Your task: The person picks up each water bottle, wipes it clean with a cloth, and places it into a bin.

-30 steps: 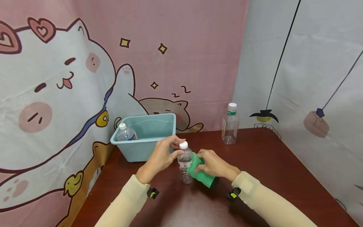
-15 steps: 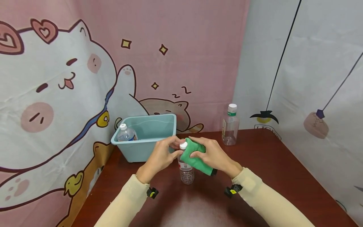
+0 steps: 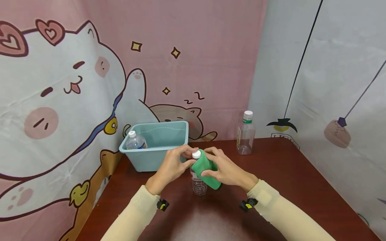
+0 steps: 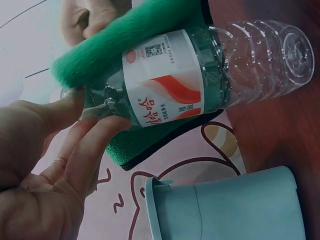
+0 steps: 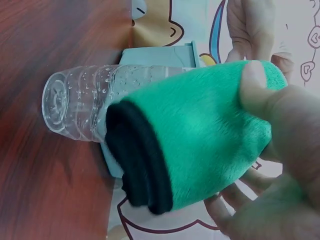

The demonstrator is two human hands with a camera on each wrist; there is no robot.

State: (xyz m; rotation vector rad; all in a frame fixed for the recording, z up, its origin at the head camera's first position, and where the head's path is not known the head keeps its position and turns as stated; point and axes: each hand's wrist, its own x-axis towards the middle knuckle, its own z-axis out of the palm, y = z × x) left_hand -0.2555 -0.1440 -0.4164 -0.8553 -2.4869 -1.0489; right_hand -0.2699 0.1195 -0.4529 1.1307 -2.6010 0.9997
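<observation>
A clear plastic bottle (image 3: pixel 199 188) with a white cap (image 3: pixel 196 154) stands upright on the table; its red-and-white label (image 4: pixel 165 75) shows in the left wrist view. My left hand (image 3: pixel 173 164) pinches the bottle at its neck, just under the cap. In my right hand (image 3: pixel 229 170) is a green cloth (image 5: pixel 205 135) with a black edge, gripped between thumb and fingers. The cloth lies against the bottle's upper right side and wraps partly behind it, as the left wrist view shows. It hides part of the bottle from the head view.
A light blue bin (image 3: pixel 147 162) stands behind my left hand, with a capped clear bottle (image 3: pixel 132 142) inside at its left end. Another clear bottle (image 3: pixel 245 139), white-capped with a green neck band, stands at the back right of the dark red table (image 3: pixel 286 174).
My right hand has brought the cloth up from the bottle's right side to its shoulder and neck, and the cloth's lower end has shifted left. The left hand keeps its place at the neck.
</observation>
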